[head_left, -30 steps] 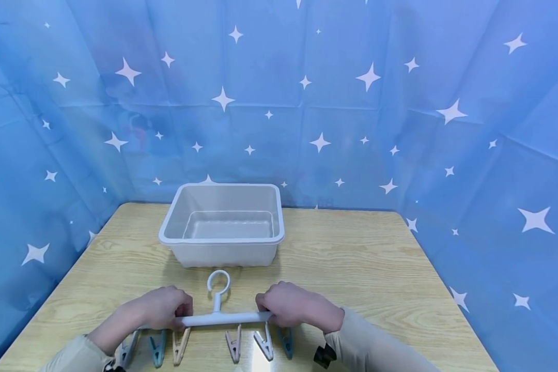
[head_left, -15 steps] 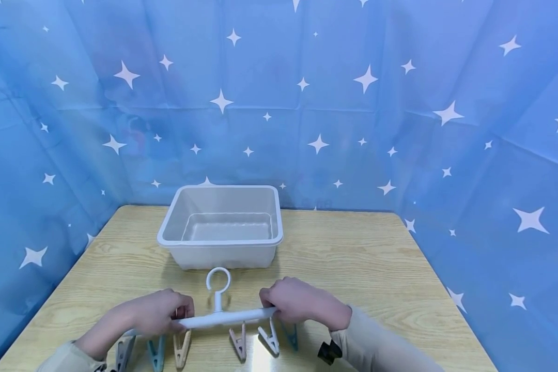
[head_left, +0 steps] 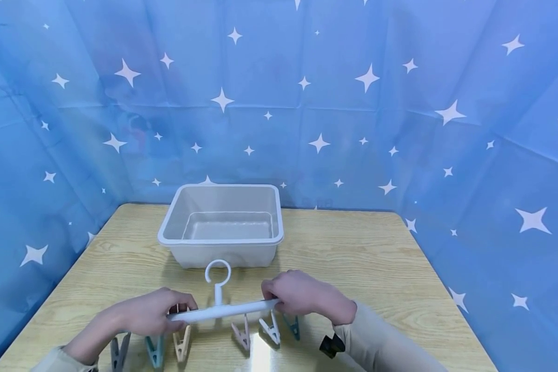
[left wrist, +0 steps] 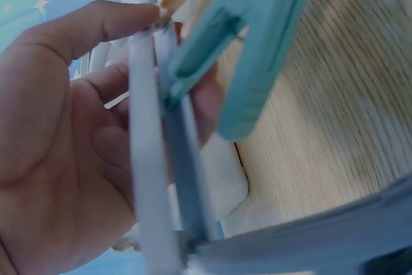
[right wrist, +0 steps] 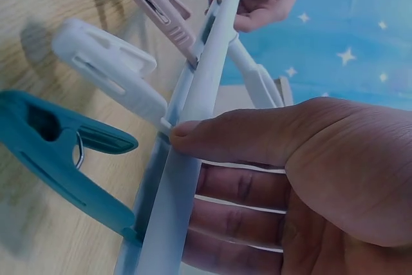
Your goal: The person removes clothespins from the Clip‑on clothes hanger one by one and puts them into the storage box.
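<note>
A pale blue-white clip hanger [head_left: 228, 310] is held level with the front part of the table, its round hook pointing up. My left hand [head_left: 151, 311] grips the bar's left part, thumb on one side and fingers round the other in the left wrist view. On the right part, my right hand [head_left: 299, 293] pinches the bar between thumb and curled fingers. Several clothespins hang beneath: a grey one [head_left: 119, 352], a teal one [left wrist: 267, 49], a beige one [head_left: 181, 345], a pink one [right wrist: 158, 11], a white one [right wrist: 106, 69] and a dark teal one [right wrist: 71, 165].
Behind the hanger stands a light grey plastic basin [head_left: 223, 254] with nothing visible inside. The wood-grain table [head_left: 353, 253] reaches back to a blue star-printed curtain [head_left: 279, 77], which also runs along both sides.
The hanger has risen slightly, its right end now higher than its left. Both hands have kept their grip, and the clothespins have swung and shifted with the bar.
</note>
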Available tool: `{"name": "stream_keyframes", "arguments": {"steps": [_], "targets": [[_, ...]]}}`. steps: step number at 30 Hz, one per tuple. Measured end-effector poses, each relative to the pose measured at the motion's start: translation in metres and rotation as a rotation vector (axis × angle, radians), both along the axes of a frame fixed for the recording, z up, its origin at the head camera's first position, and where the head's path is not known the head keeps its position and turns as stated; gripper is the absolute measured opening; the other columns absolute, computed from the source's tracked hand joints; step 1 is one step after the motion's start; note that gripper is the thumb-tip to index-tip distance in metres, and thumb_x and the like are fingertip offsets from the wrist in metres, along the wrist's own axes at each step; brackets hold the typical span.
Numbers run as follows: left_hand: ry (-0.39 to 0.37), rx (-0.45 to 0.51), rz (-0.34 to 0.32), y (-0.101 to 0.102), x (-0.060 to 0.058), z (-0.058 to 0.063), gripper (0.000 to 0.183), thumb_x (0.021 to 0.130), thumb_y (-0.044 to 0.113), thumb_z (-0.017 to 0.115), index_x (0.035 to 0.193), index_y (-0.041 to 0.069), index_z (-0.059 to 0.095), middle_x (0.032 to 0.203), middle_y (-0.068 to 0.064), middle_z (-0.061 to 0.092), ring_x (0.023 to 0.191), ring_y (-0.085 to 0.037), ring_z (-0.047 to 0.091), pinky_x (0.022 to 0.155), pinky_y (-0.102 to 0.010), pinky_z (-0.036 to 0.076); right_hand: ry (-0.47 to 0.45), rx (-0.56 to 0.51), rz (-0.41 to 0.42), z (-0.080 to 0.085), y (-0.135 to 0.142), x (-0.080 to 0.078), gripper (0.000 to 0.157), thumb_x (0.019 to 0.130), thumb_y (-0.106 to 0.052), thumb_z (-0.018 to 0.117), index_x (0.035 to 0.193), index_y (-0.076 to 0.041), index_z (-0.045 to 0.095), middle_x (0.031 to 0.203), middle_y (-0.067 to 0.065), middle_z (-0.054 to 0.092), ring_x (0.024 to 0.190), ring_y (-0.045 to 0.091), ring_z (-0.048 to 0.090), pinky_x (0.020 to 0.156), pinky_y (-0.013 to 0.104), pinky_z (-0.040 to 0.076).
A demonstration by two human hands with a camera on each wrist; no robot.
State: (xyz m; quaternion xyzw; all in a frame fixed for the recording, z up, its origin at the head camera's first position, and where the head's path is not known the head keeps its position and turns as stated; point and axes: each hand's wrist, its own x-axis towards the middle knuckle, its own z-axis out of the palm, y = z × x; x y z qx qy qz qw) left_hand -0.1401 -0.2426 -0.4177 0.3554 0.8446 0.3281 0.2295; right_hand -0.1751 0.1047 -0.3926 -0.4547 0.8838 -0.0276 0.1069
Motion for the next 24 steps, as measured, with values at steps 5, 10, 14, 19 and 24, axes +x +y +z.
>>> {"name": "stream_keyframes", "arguments": {"steps": [5, 10, 14, 19, 24], "targets": [[0.106, 0.041, 0.016, -0.001, 0.001, 0.001, 0.017, 0.093, 0.012, 0.065, 0.109, 0.019, 0.066, 0.082, 0.016, 0.059, 0.069, 0.006, 0.051, 0.06, -0.019, 0.046, -0.015, -0.022, -0.001, 0.005, 0.001, -0.001, 0.013, 0.089, -0.014, 0.074, 0.095, -0.019, 0.064, 0.083, -0.009, 0.066, 0.066, 0.0, 0.05, 0.061, 0.018, 0.045], [0.116, 0.044, 0.069, -0.001, 0.002, 0.003, 0.012, 0.096, 0.023, 0.066, 0.108, 0.022, 0.066, 0.082, 0.017, 0.06, 0.07, 0.005, 0.052, 0.06, -0.019, 0.046, -0.024, -0.068, 0.007, 0.009, 0.004, -0.003, 0.014, 0.089, -0.014, 0.073, 0.099, -0.019, 0.065, 0.085, -0.008, 0.068, 0.067, 0.0, 0.053, 0.062, 0.018, 0.045], [0.108, 0.048, 0.096, -0.002, 0.002, 0.004, 0.015, 0.098, 0.034, 0.065, 0.108, 0.022, 0.067, 0.08, 0.017, 0.06, 0.067, 0.005, 0.051, 0.058, -0.02, 0.046, -0.008, -0.103, 0.023, 0.012, 0.006, -0.006, 0.016, 0.09, -0.014, 0.073, 0.104, -0.018, 0.066, 0.09, -0.006, 0.071, 0.073, 0.0, 0.059, 0.065, 0.018, 0.047], [0.166, 0.06, 0.106, -0.002, 0.002, 0.005, 0.017, 0.097, 0.035, 0.066, 0.108, 0.023, 0.067, 0.08, 0.017, 0.06, 0.067, 0.006, 0.051, 0.058, -0.019, 0.046, 0.016, -0.137, 0.034, 0.017, 0.007, -0.008, 0.015, 0.09, -0.017, 0.073, 0.104, -0.019, 0.067, 0.091, -0.005, 0.071, 0.075, 0.002, 0.061, 0.065, 0.018, 0.048], [0.236, 0.082, 0.118, -0.001, 0.003, 0.005, 0.012, 0.097, 0.032, 0.066, 0.107, 0.024, 0.067, 0.078, 0.019, 0.058, 0.064, 0.007, 0.048, 0.054, -0.018, 0.044, 0.039, -0.177, 0.036, 0.026, 0.01, -0.01, 0.015, 0.091, -0.017, 0.073, 0.105, -0.018, 0.069, 0.093, -0.005, 0.071, 0.079, 0.004, 0.064, 0.068, 0.019, 0.051]]}}
